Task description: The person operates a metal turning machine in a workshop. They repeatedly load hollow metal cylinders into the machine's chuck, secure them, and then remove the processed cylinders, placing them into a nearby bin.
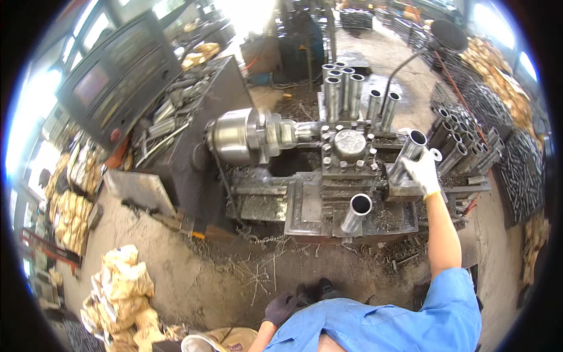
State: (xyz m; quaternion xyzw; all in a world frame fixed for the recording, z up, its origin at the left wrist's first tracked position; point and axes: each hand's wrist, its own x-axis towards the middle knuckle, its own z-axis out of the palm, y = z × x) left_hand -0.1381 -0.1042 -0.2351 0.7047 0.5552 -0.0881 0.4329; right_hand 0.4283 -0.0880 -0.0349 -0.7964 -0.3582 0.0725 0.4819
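My right hand (421, 170), in a white glove, grips the side of an upright metal tube (407, 156) on the right part of a lathe. My left hand (281, 309), in a dark glove, hangs low beside my body; whether its fingers hold anything is unclear. In front of me the lathe chuck (239, 136) looks blurred, as if spinning. To its right sits the square tool post (349, 143) with bolts around it. Another metal tube (356, 213) stands on the near side of the carriage. Several tubes (333, 97) stand behind the tool post.
Many metal tubes (453, 154) stand grouped at the right end. A lamp (448, 36) on a bent arm rises behind. Curly metal chips (259, 277) lie on the floor. Tan sacks (125, 299) are piled at lower left, near a pale bucket-like container (200, 342).
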